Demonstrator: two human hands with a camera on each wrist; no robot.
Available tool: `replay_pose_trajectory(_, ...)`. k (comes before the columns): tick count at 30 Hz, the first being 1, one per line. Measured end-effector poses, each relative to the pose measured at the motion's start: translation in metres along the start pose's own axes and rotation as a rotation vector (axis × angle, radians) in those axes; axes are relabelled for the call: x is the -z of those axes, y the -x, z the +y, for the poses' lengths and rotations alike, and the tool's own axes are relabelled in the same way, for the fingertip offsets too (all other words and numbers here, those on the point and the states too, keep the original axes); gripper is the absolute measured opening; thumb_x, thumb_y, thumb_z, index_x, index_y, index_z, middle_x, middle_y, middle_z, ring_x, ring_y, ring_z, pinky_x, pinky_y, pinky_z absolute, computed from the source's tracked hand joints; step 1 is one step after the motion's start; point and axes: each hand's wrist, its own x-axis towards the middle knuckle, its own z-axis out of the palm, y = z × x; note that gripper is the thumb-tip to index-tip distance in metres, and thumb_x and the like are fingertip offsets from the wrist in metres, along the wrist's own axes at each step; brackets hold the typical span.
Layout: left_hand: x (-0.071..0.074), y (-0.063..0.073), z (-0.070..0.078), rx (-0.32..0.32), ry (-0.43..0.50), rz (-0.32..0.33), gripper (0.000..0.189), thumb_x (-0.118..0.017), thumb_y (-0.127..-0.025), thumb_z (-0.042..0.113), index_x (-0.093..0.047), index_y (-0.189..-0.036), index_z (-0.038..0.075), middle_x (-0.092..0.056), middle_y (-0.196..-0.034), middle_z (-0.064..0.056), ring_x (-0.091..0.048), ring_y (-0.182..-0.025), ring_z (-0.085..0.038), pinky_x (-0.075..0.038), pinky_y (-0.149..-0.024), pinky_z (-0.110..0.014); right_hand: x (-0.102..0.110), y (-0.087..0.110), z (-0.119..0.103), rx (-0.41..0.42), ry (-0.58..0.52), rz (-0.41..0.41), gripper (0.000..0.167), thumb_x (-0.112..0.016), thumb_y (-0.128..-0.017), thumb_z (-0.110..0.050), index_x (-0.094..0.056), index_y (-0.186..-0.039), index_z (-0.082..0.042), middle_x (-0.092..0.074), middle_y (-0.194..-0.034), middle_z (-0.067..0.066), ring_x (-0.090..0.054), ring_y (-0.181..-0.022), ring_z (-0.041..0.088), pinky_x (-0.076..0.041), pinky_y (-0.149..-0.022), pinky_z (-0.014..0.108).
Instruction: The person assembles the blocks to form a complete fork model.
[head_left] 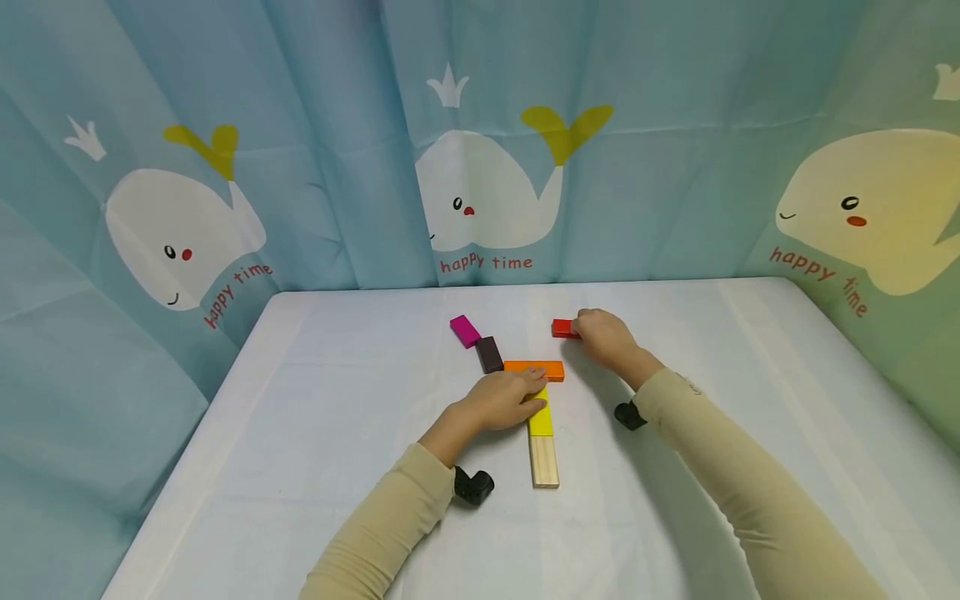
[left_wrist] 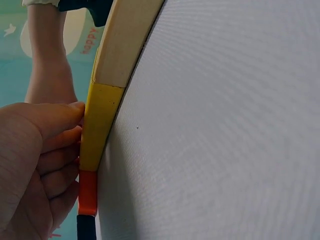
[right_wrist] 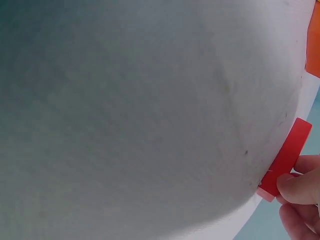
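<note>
My left hand (head_left: 506, 398) reaches over a row of flat blocks, its fingertips on the yellow block (head_left: 541, 423) and at the orange block (head_left: 553, 371). In the left wrist view the thumb (left_wrist: 67, 116) touches the upper side of the yellow block (left_wrist: 100, 125), fingers extended along the row. A plain wooden block (head_left: 544, 462) continues the row toward me. The orange block lies crosswise at the far end. Farther right, my right hand (head_left: 606, 340) pinches a red block (right_wrist: 287, 155) near one end, thumb against its side, low over the white table.
A dark brown block (head_left: 491, 355) lies beside the orange block's left end, with a magenta block (head_left: 465, 332) beyond it. Black wrist cameras (head_left: 474, 487) hang beneath both sleeves. A whale-print curtain (head_left: 337, 167) surrounds the back and sides of the white table (head_left: 300, 467).
</note>
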Motion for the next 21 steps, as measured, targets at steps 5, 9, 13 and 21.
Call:
replay_pose_trajectory(5, 0.0003, 0.0006, 0.0003, 0.0, 0.002, 0.003, 0.046, -0.046, -0.097, 0.033, -0.044, -0.137, 0.011, -0.041, -0.14, 0.001, -0.032, -0.128, -0.006, -0.026, -0.103, -0.021, 0.0009, 0.0015, 0.0008, 0.018, -0.001, 0.004, 0.01, -0.061, -0.082, 0.006, -0.07, -0.084, 0.002, -0.053, -0.07, 0.008, -0.049, -0.064, 0.023, -0.049, -0.068, 0.033)
replay_pose_trajectory(9, 0.0, 0.0004, 0.0, -0.005, 0.009, 0.002, 0.046, -0.046, -0.097, 0.033, -0.044, -0.137, 0.011, -0.04, -0.14, 0.001, -0.032, -0.129, -0.007, -0.027, -0.103, -0.021, 0.0021, 0.0031, 0.0024, 0.035, -0.004, 0.015, 0.012, -0.06, -0.082, 0.007, -0.071, -0.081, 0.0, -0.051, -0.068, 0.007, -0.047, -0.063, 0.023, -0.048, -0.065, 0.032)
replay_pose_trajectory(13, -0.0009, 0.0003, -0.0007, -0.002, 0.015, 0.001, 0.046, -0.046, -0.097, 0.033, -0.044, -0.137, 0.011, -0.04, -0.14, 0.001, -0.031, -0.129, -0.007, -0.027, -0.103, -0.022, 0.0026, 0.0044, 0.0042, 0.045, -0.01, 0.026, 0.014, -0.06, -0.081, 0.008, -0.07, -0.079, -0.001, -0.049, -0.067, 0.006, -0.046, -0.062, 0.023, -0.046, -0.062, 0.032)
replay_pose_trajectory(21, 0.0, 0.0002, 0.0001, -0.006, 0.014, 0.006, 0.046, -0.047, -0.096, 0.032, -0.044, -0.137, 0.01, -0.04, -0.14, 0.0, -0.033, -0.128, -0.007, -0.028, -0.103, -0.023, 0.0019, 0.0054, 0.0095, 0.07, -0.023, 0.04, 0.015, -0.059, -0.08, 0.01, -0.069, -0.076, -0.001, -0.047, -0.066, 0.005, -0.045, -0.061, 0.022, -0.043, -0.059, 0.032)
